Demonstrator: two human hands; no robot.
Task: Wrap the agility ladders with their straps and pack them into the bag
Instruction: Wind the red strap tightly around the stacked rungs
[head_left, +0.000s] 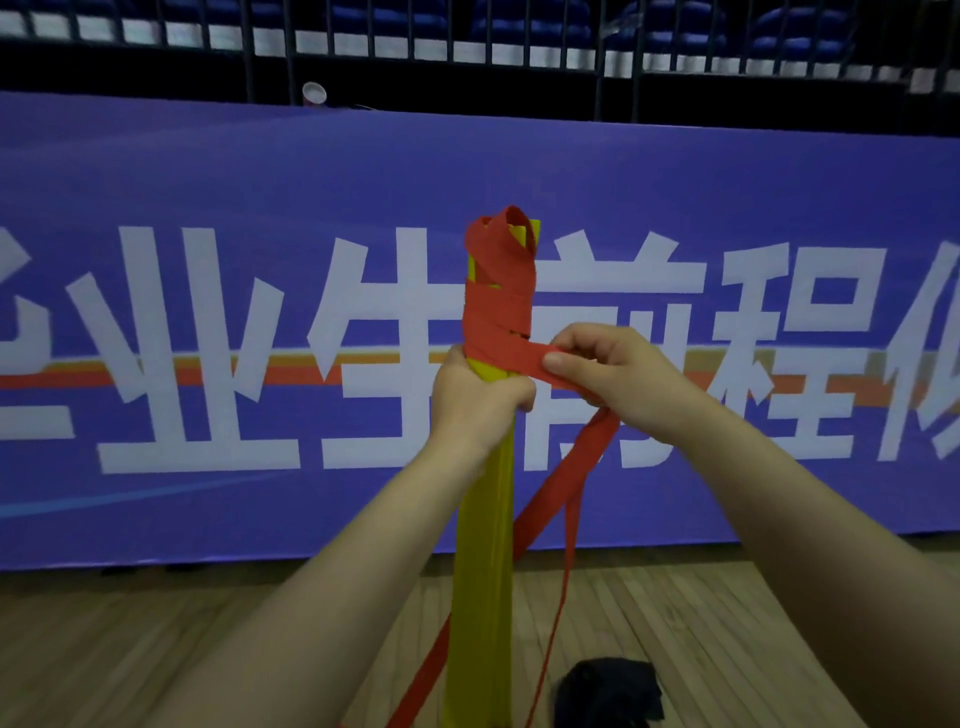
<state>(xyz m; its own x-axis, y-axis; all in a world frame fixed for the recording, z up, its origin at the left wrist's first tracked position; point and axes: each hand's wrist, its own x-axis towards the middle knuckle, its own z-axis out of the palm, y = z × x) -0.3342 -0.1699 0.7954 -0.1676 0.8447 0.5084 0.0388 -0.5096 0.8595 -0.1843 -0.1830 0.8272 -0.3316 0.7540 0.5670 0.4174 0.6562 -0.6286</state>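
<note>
- Yellow ladder bundle (483, 519) upright, long axis vertical; red strap (501, 306) wound round top.
- Left hand (480, 400) grips bundle; right hand (608, 374) pinches strap.
- Banner (208, 156) reads "业生", "程".

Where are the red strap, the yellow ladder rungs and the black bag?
red strap (498, 306): head view, wound turns near the top.
yellow ladder rungs (485, 545): head view, bare middle of bundle.
black bag (608, 693): head view, crumpled top.

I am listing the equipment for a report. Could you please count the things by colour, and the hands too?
Yellow: 1, the ladder bundle
Red: 1, the strap, loose lengths included
Dark: 1, the bag on the floor
Hands: 2, the left hand and the right hand
Total: 5
</note>
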